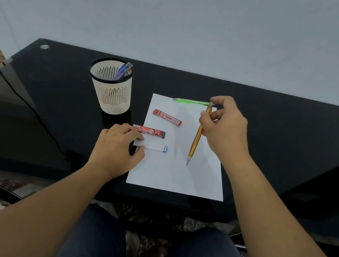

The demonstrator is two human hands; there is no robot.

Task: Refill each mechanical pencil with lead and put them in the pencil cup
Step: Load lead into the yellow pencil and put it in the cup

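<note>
Orange plastic mechanical pencil [196, 140]: held steeply, tip down over the white sheet of paper [176, 175]; whether the tip touches the sheet cannot be told.
Right hand [224, 126]: fingers curl round the pencil's upper barrel, with thumb and forefinger pinching its cap end.
Left hand [114, 150]: thumb and fingers close on one end of a white lead tube with a blue cap [154, 147], which lies at the sheet's left edge.
Green mechanical pencil [191, 102]: lies flat along the sheet's far edge, its rear end hidden behind the right hand's fingertips.
Lead cases: a slim red lead case [167, 117] lies slantwise on the sheet. A red-and-black lead case [149, 131] straddles the left edge, just beyond the left hand.
Cream slotted plastic pencil cup with a black rim [111, 93]: stands near the sheet's far left corner, with purple and blue pencils [124, 70] leaning inside.
Glossy black table [277, 129]: its far edge meets a pale wall [183, 17]. A black cable [31, 108] crosses the left part.
Open room: tabletop stretches wide to the right of the sheet. The sheet's near edge lies close to the table's near edge.
</note>
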